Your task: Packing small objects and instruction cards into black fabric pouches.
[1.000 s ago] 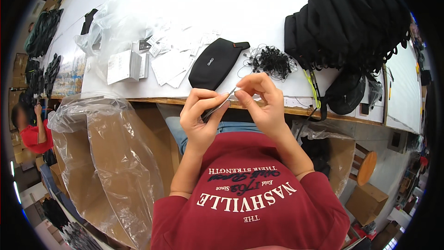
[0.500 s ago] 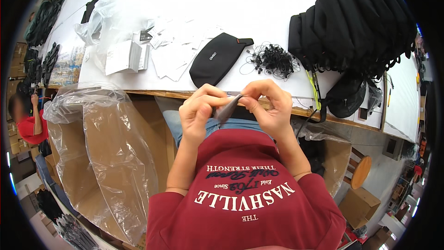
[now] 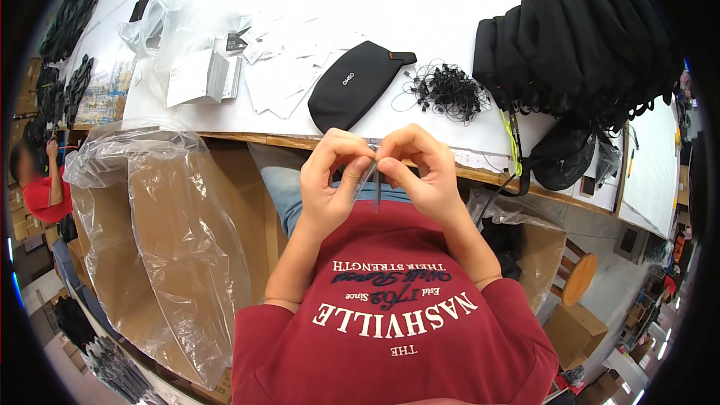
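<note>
Just in front of the table's edge, my left hand (image 3: 334, 169) and my right hand (image 3: 418, 169) meet, thumbs and fingertips pinched together. Between them they grip a thin grey sheet (image 3: 377, 196), seen almost edge-on and partly see-through; its exact kind is unclear. Beyond my hands a black zip pouch (image 3: 352, 86) with a small wrist tab lies flat on the white table (image 3: 442, 26). Right of the pouch is a tangled heap of black string loops (image 3: 450, 92). Loose white cards (image 3: 281, 90) are spread to its left.
A stack of white cards (image 3: 199, 79) and crumpled clear plastic (image 3: 161, 30) lie at the left. Many black pouches (image 3: 570, 45) are piled at the right. Below the table stands a plastic-lined cardboard box (image 3: 180, 255). A wooden stool (image 3: 580, 280) is at right; a person in red (image 3: 49, 191) is far left.
My hands have come closer together, with their fingertips now meeting. The grey sheet has turned from a slanted, broad view to nearly edge-on, pointing down.
</note>
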Available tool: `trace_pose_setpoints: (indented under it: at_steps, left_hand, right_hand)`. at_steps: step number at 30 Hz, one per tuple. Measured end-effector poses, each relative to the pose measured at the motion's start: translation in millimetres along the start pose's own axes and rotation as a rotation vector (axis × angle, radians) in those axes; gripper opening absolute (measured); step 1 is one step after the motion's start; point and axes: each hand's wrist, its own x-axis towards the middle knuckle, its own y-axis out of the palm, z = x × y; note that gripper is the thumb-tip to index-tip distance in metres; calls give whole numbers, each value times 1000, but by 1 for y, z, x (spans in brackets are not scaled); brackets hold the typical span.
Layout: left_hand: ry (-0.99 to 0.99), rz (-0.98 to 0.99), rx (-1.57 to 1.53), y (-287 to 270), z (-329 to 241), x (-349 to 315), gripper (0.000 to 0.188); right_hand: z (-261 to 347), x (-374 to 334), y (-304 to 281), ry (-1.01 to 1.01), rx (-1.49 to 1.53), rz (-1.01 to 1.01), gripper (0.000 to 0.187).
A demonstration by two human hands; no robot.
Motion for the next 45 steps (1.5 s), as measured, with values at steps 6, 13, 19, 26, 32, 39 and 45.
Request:
trace_pose_setpoints:
  at_steps: [6, 13, 19, 26, 32, 39, 45]
  left_hand:
    - [1, -86, 8, 2, 3, 20, 2]
    - [111, 130, 869, 11, 99, 110, 35]
    - [167, 281, 1131, 30, 130, 144, 16]
    - [202, 497, 535, 14, 38, 97, 12]
    - [-59, 199, 769, -13, -11, 31, 17]
    - [-374, -102, 280, -13, -19, 5, 11]
    - [-353, -69, 289, -11, -22, 7, 18]
  right_hand:
    - [0, -2, -16, 311, 174, 132, 11]
    - [-5, -18, -47, 377, 145, -26, 9]
    - [2, -36, -59, 395, 90, -111, 10]
    - [-2, -35, -73, 411, 54, -190, 9]
    - [4, -14, -35, 202, -423, 6, 3]
    - [10, 5, -13, -105, -668, 180, 8]
    - [11, 8, -17, -144, -667, 66, 13]
